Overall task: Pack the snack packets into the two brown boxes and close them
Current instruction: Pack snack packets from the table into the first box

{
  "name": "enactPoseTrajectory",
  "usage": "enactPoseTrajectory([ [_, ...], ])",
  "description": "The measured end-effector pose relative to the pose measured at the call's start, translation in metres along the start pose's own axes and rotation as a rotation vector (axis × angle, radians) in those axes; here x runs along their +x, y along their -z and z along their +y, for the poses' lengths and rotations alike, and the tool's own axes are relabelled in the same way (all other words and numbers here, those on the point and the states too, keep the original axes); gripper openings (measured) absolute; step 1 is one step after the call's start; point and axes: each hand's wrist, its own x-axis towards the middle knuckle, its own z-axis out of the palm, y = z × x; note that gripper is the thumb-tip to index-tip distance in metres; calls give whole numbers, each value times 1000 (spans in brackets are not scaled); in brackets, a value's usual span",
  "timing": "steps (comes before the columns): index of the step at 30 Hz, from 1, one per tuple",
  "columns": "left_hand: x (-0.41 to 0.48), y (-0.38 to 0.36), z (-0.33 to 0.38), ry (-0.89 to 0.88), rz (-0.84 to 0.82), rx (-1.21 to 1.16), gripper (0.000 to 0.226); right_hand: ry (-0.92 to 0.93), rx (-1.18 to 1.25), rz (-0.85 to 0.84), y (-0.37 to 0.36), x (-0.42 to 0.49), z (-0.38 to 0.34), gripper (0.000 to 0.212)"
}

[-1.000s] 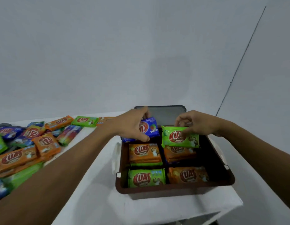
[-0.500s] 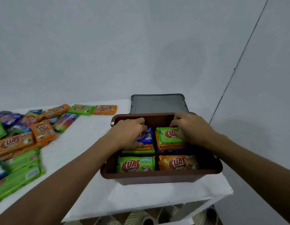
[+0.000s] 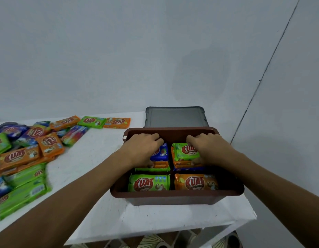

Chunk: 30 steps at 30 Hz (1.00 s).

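Rectangular brown plastic box [image 3: 176, 197] sat on the white table [image 3: 94, 158]. In its far half, the left hand [image 3: 142, 149] clasped a blue foil snack packet [image 3: 163, 153] and the right hand [image 3: 208, 147] a green foil snack packet [image 3: 183, 152]. The packets were probably light, soft and slippery, best held by their edges.

The left grip [image 3: 142, 149] covers most of the blue packet [image 3: 162, 153], and the right grip [image 3: 207, 149] hides the right end of the green packet [image 3: 183, 151]; of the packets [image 3: 156, 165] stacked beneath them we see only edges; the loose pile [image 3: 21, 158] blurs and runs off the left edge; the brown box [image 3: 173, 195] masks the near side of the grey lid [image 3: 174, 117]; we cannot read the small print
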Motion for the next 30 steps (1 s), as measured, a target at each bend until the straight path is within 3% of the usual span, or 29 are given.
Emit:
enactPoseTrajectory([
  [4,-3,6,-10,-34,-49,-41,72,-6,62,-80,7,1,1,68],
  [7,-12,11,-25,-80,-58,-153,53,4,132,-88,17,4,0,54],
  [12,-37,5,-55,6,201,-242,27,24,279,56,31,23,-13,22],
  [17,-65,-18,-87,122,427,-240,27,73,355,158,50,59,-42,17],
  [19,-77,-30,-112,271,343,-271,32,94,402,177,56,79,-56,15],
  [23,-100,-60,-168,489,11,-247,47,135,412,165,63,127,-82,18],
  [30,-107,-109,-244,647,-154,-170,66,173,431,-44,63,221,-119,22],
])
